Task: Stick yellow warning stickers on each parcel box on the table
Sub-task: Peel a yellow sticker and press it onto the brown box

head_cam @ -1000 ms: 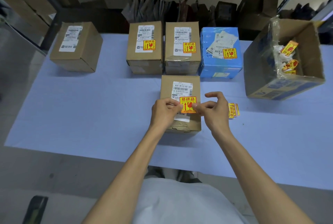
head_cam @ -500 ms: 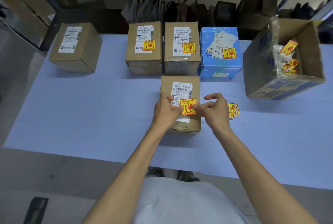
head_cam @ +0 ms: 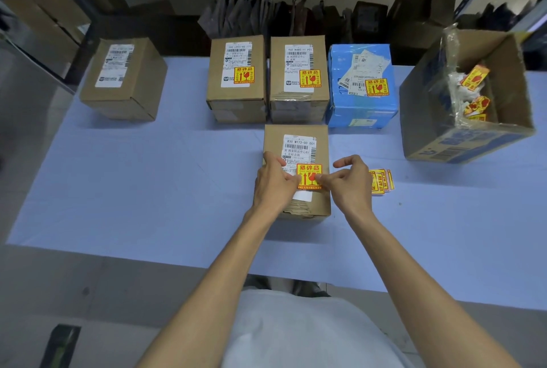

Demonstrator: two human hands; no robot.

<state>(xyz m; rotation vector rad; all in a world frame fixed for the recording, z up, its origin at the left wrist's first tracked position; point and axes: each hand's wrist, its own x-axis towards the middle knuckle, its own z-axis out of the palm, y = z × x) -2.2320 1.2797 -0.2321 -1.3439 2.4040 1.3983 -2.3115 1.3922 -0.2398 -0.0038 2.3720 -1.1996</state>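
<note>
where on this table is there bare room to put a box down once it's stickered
Widest: the table left of the near box, from the lone left box forward. Also the gap between that box and the back row, and the front right past the sticker stack. Crowded: the back row to the carton.

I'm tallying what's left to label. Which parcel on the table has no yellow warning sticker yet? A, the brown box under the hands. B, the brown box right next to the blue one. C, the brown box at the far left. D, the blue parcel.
C: the far-left brown box bears only a white shipping label; no yellow sticker shows on it.
</note>
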